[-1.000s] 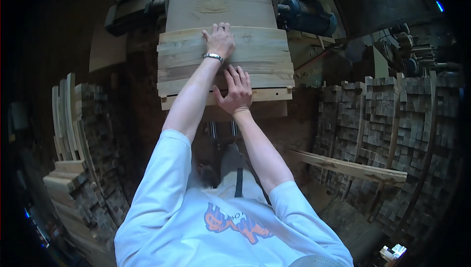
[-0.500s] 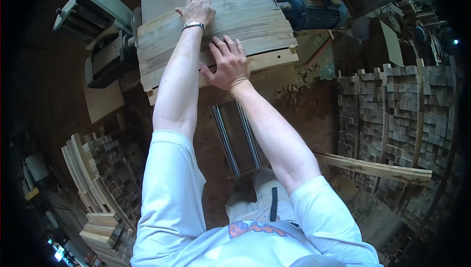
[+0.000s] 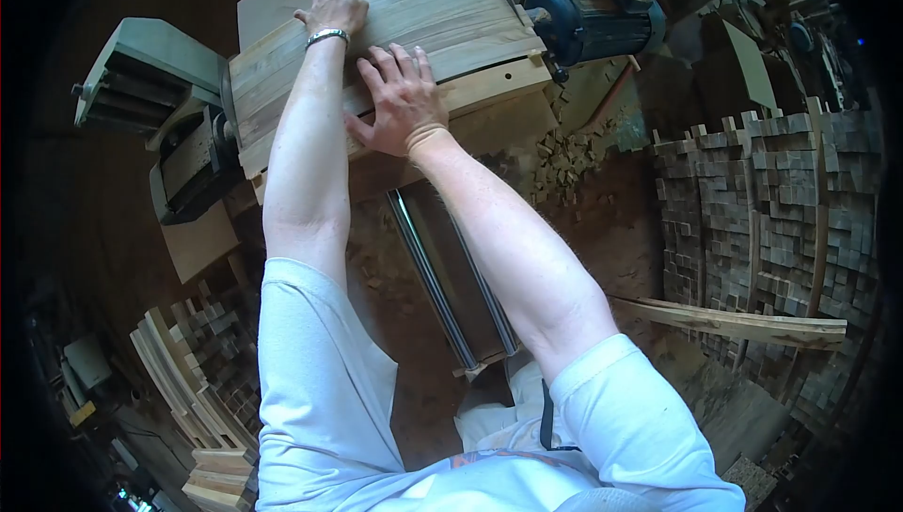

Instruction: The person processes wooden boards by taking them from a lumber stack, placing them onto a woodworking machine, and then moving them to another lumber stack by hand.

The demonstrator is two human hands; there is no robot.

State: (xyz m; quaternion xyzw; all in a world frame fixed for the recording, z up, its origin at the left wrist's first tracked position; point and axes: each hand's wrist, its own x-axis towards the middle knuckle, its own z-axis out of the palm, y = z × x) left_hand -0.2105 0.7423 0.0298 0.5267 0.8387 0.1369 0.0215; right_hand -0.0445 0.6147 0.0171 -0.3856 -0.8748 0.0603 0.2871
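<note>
Both arms were extended forward and up from the shoulders, nearly straight, reaching over 2 steel rails point(image 3: 442, 267) toward the work.

The left hand point(image 3: 336, 10) lay flat and open, palm down, on the far part of the board stack point(image 3: 442, 18), a metal bracelet point(image 3: 325, 36) at the wrist. The right hand point(image 3: 397, 98) lay flat and open, fingers spread, on the near part of the same stack, just behind the left forearm. Neither hand gripped anything; both pressed on the top surface.

The board stack was a row of planks laid side by side on a wooden carriage point(image 3: 489, 126). It sat directly under both palms, tilted in view, its left end beside a green machine housing point(image 3: 141, 75) and its right end just beside a blue motor point(image 3: 588, 14).

Compared with 1 second earlier, the stack and both hands stood farther up and to the left in view, and more of the rails showed between the carriage and the body. The green housing, then out of view, showed at left. The hands kept the same places on the planks.

Cut blocks were stacked at right point(image 3: 771, 202) and at lower left point(image 3: 202, 362). A loose plank point(image 3: 743, 324) lay at an angle against the right pile.
</note>
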